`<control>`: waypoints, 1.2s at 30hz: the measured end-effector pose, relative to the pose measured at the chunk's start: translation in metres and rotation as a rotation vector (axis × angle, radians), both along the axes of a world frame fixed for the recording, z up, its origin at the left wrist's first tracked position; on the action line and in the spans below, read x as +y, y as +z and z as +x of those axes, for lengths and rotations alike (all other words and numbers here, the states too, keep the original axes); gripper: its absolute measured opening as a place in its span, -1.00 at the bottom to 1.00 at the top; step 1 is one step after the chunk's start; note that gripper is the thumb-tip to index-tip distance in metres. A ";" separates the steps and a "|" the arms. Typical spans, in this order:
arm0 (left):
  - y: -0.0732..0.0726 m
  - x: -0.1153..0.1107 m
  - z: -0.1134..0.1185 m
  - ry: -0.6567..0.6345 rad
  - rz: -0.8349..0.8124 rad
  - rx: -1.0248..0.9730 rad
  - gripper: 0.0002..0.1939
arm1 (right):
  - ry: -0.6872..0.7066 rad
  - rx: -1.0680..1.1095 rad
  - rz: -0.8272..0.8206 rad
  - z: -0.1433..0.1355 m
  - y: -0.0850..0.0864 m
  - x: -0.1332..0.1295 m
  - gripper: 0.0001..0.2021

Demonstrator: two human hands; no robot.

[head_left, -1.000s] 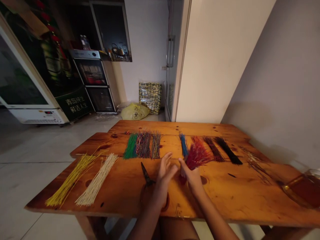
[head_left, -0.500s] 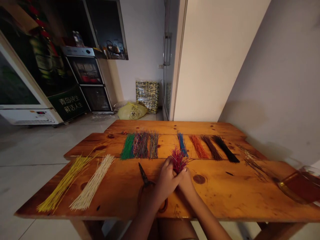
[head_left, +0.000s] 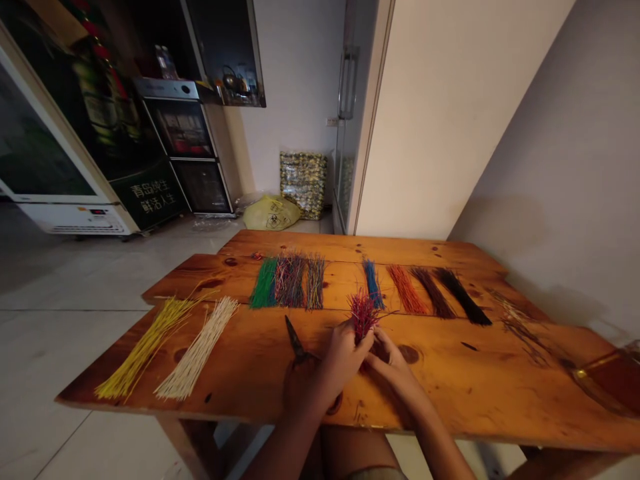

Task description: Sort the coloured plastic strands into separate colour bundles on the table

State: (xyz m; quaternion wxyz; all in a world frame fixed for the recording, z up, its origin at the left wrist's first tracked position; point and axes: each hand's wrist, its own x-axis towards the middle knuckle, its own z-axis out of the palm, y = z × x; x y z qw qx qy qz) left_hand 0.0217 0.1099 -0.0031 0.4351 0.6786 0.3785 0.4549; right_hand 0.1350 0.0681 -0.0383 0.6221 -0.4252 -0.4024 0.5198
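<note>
My left hand (head_left: 347, 350) is closed around an upright bunch of thin red and magenta wire-like strands (head_left: 364, 313), whose tips fan out above the fingers. Close on its right side is my right hand (head_left: 393, 363), thumb and fingers apart, fingertips near the bunch's lower part; whether they touch it I cannot tell. Dark iron scissors (head_left: 296, 341) lie on the wooden table (head_left: 240, 373), their handles partly covered by my left forearm. Beyond my hands lies a blue bundle (head_left: 372, 283) of similar strands.
Green (head_left: 263, 283), mixed-colour (head_left: 290, 283), orange (head_left: 407, 290), brown (head_left: 434, 293) and black bundles (head_left: 463, 297) lie farther back. Yellow (head_left: 145, 350) and cream bundles (head_left: 197, 350) are at left. Loose strands (head_left: 523, 327) and a glass container of amber liquid (head_left: 613, 380) sit at right.
My right hand has loosened from the bunch and shifted right, its fingers spreading. The left hand keeps hold of the strands. The whole view has shifted slightly.
</note>
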 end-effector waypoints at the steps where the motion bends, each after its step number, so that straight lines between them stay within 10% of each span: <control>1: 0.000 0.000 0.001 -0.006 -0.009 -0.022 -0.87 | -0.006 0.093 -0.013 -0.001 -0.001 -0.002 -0.55; 16: -0.007 -0.010 0.029 -0.003 -0.146 -0.365 -0.77 | -0.167 0.642 0.054 -0.003 0.041 0.022 -0.79; 31: -0.043 0.007 0.045 -0.205 -0.293 -0.512 -0.35 | -0.361 0.418 0.270 0.075 0.068 0.018 -0.82; 36: -0.044 0.008 0.048 -0.125 -0.293 -0.435 -0.56 | -0.267 0.121 -0.024 0.070 0.044 0.001 -0.71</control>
